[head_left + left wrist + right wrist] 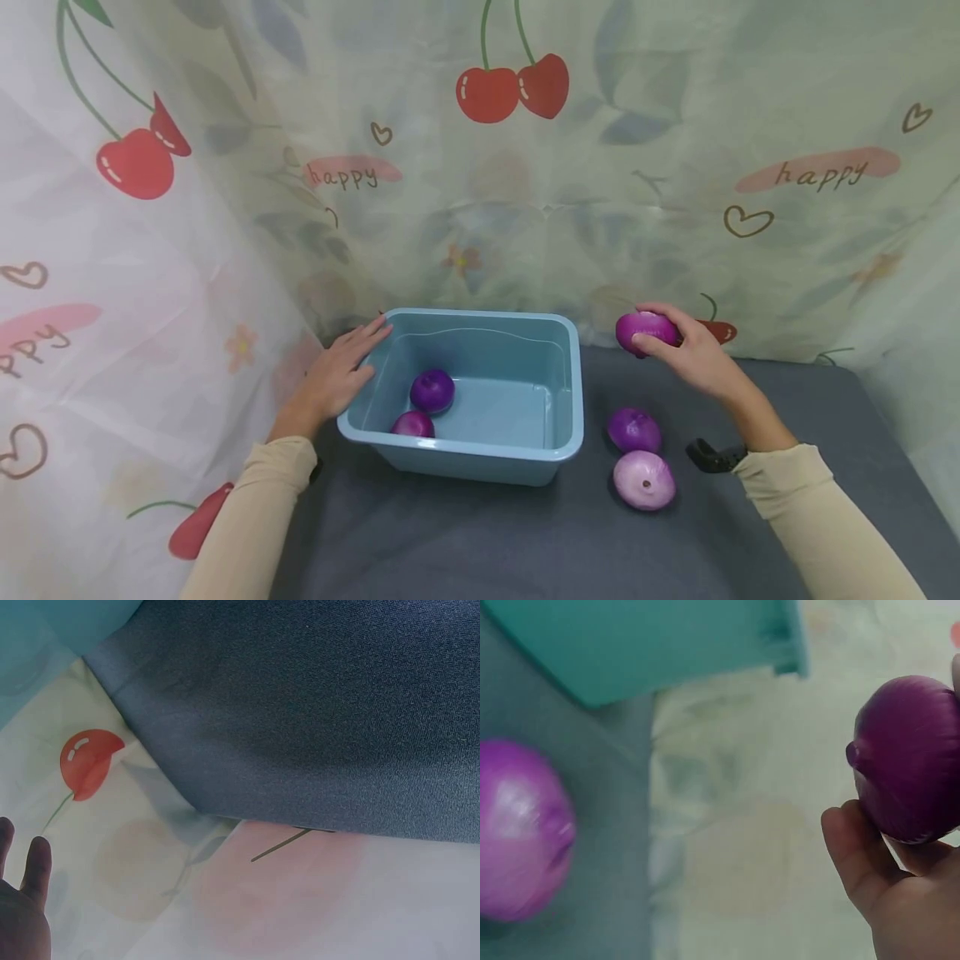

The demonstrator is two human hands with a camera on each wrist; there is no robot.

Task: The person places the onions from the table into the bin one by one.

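Raised off the table at the right of the head view, my right hand (699,357) grips a red onion (643,331) between thumb and fingers. The right wrist view shows the same onion (907,761) with its stem end exposed. My left hand (337,375) lies with extended fingers at the left rim of a blue plastic basin (480,467). Inside that basin sit a dark purple onion (432,391) and a redder onion (413,424), the latter partly hidden by the front rim. Right of the basin, a purple onion (634,430) lies behind a paler pink-purple onion (645,481).
A dark grey cloth (465,533) covers the table. Printed curtains (540,250) with cherries hang behind it and on both sides. Near the right wrist, a black strap (714,457) hangs close to the tabletop.
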